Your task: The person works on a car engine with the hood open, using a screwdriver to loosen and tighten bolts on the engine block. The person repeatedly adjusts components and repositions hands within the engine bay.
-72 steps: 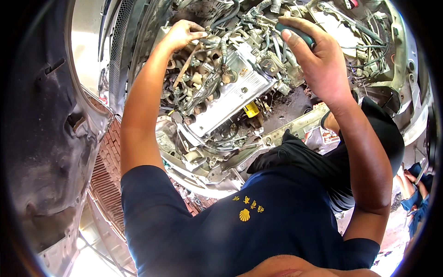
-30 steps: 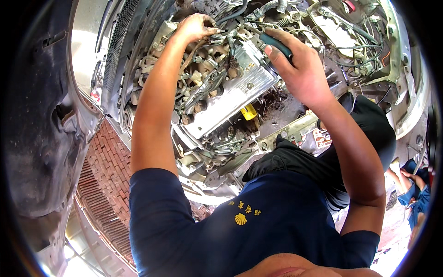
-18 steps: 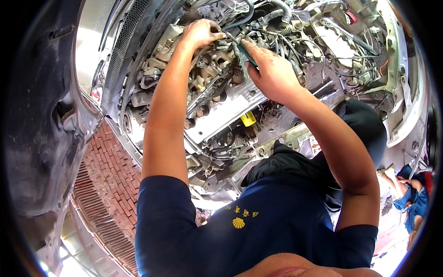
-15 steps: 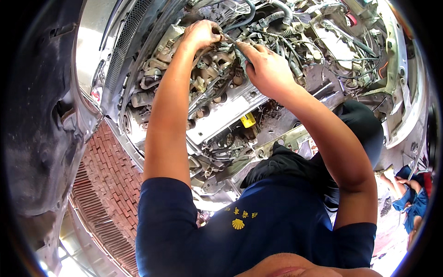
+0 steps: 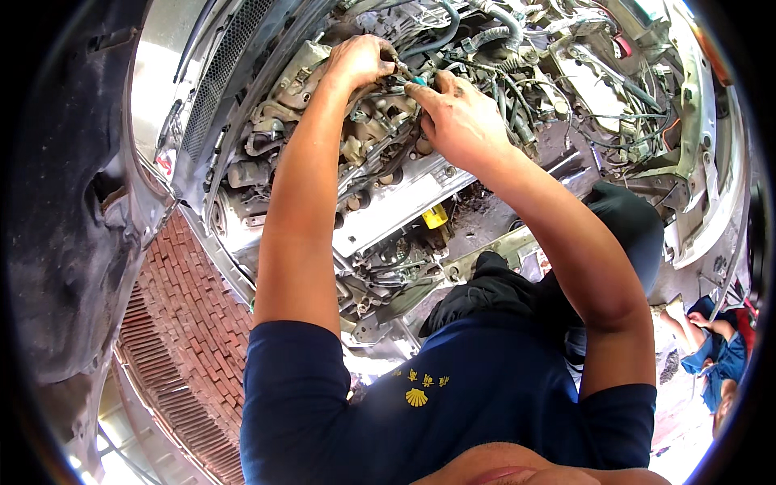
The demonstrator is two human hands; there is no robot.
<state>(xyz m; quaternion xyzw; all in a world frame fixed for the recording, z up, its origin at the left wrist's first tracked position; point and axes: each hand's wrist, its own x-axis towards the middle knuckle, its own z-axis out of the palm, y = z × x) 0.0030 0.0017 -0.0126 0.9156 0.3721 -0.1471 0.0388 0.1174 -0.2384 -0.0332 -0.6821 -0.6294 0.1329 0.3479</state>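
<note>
Over the far side of the open car engine [image 5: 380,149], my two hands work close together. My left hand [image 5: 360,62] is closed in a pinch, fingertips on a small dark piece I cannot make out. My right hand [image 5: 467,117], just to its right, has thumb and fingers closed round a slim tool with a teal handle [image 5: 419,81], which looks like a screwdriver. The handle points toward my left fingertips; its far end is hidden among engine parts. Below my hands runs a long silvery metal cover [image 5: 388,212] with round openings.
Hoses [image 5: 497,36] and loose wires [image 5: 622,117] crowd the engine bay at the right. A yellow part [image 5: 435,217] sits in front of the silvery cover. The raised hood [image 5: 69,210] stands at the left, above brick paving [image 5: 190,299]. Another person [image 5: 715,347] is at the far right.
My right hand has shifted its hold, and more of the teal handle now shows beside its fingertips. The thin metal shaft seen earlier between my hands is less visible. My left hand stays almost in place.
</note>
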